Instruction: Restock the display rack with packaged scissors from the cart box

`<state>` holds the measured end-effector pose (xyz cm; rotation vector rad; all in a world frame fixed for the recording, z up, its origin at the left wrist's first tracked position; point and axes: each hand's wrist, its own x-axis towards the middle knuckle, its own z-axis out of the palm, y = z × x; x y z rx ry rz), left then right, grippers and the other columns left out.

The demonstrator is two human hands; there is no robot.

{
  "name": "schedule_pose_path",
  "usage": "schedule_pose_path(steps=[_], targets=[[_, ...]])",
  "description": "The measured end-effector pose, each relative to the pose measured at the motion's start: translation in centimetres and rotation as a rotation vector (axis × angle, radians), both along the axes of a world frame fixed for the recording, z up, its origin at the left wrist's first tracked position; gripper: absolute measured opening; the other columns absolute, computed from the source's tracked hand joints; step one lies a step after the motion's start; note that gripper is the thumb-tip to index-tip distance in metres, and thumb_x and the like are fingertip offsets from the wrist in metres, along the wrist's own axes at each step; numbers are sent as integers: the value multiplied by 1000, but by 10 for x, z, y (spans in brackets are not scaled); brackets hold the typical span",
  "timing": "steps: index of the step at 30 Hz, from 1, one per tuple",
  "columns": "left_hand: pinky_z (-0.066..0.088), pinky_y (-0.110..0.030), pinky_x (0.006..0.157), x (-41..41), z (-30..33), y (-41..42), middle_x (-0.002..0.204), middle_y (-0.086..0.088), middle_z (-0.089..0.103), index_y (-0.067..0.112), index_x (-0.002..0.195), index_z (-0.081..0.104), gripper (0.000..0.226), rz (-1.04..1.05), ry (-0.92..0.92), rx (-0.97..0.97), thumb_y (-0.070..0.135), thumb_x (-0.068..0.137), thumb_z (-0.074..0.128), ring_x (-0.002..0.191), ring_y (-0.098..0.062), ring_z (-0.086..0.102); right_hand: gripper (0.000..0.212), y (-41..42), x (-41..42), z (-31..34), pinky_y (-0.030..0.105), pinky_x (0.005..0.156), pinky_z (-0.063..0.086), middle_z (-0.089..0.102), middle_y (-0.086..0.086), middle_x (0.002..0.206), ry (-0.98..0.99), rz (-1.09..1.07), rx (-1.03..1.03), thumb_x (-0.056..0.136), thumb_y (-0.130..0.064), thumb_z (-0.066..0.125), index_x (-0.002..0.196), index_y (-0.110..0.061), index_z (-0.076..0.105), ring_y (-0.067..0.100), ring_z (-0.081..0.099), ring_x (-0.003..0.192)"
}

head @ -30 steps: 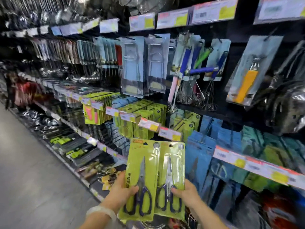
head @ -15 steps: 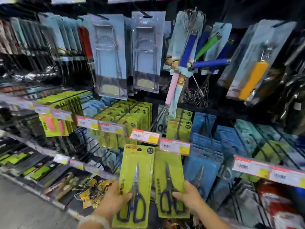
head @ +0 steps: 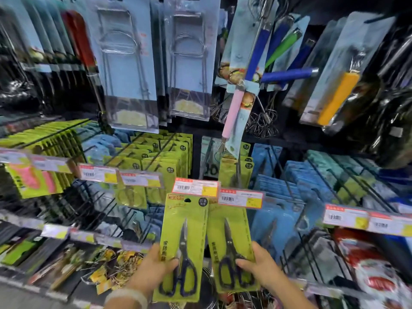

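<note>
I hold two green-carded packs of dark-handled scissors upright in front of the display rack. My left hand (head: 153,267) grips the left scissors pack (head: 186,221) at its lower edge, thumb across the handles. My right hand (head: 259,269) grips the right scissors pack (head: 231,228) the same way. The right pack's top is tucked behind a price tag (head: 240,198). Just above, rows of matching green scissors packs (head: 156,161) hang on the rack's pegs (head: 156,152). The cart box is out of view.
Blue scissors packs (head: 287,181) hang on pegs to the right. Clear-packed wire racks (head: 129,70) and whisks (head: 258,63) hang above. A row of price tags (head: 120,175) runs along the peg ends. Lower shelves at the left hold small packaged goods (head: 107,262).
I have stepped closer to the rack and both packs have risen toward the pegs. The right pack's top now sits behind a price tag.
</note>
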<state>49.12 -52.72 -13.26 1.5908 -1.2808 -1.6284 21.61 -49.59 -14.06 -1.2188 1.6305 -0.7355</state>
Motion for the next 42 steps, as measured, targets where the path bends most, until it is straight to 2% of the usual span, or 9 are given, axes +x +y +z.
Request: schedule_pose_path(steps=[8,12,16,18,21,26,31,33,42], targets=[[30,-52,113,-2,-6,-11,153,0,32,31,146,23,115,-53,86,38,46,50,84,138,-24,36,32,4,-1,15,28,92,48,61,-5,115,-87,-88,-62,87,-14,63,116,-19,49,12,58,105],[21,-43,118,-10,1,-9,157,-3,18,15,151,7,91,-9,76,-40,14,83,67,143,-24,23,33,-4,1,21,31,92,51,66,-2,112,-177,-136,-34,86,-9,63,116,-17,51,15,62,104],[35,-29,105,-16,23,3,112,4,57,20,134,32,59,-23,44,-32,2,85,62,104,-11,49,39,-4,8,15,45,99,48,69,-2,111,-254,-160,15,83,-12,66,119,-18,52,17,64,104],[37,-36,108,-9,5,-1,108,7,59,12,121,46,45,-29,70,-20,4,82,66,108,-14,52,40,-4,12,12,45,99,48,69,-3,111,-277,-162,51,83,-13,66,120,-19,51,17,65,104],[34,-48,111,-3,-9,-3,140,-6,48,18,141,34,85,-18,94,-16,21,67,78,129,-24,46,50,-5,13,6,45,101,46,65,-2,118,-283,-163,81,81,-17,69,126,-17,47,18,61,109],[36,-52,110,7,-29,-6,142,-10,46,20,141,32,110,-13,74,14,40,46,84,131,-28,45,107,-18,-12,-45,51,108,37,47,-2,141,-267,-149,67,48,-53,80,140,-25,32,20,46,129],[38,-46,109,-1,-4,5,129,-11,56,7,135,40,68,-21,19,32,10,76,73,121,-27,52,51,-5,8,4,41,107,39,57,-3,126,-270,-192,65,82,-20,68,126,-17,43,18,53,117],[35,-47,111,-1,-3,6,140,-13,47,9,141,34,79,-20,4,42,14,73,75,129,-29,45,38,-6,8,4,40,103,43,61,-3,119,-296,-210,58,85,-13,65,118,-16,47,18,57,110],[35,-37,111,-4,-5,2,125,-5,59,7,129,44,60,-79,-53,-28,12,77,73,111,-16,55,56,-13,9,5,40,108,36,53,-5,126,-268,-187,57,83,-13,64,133,-10,39,19,50,120]])
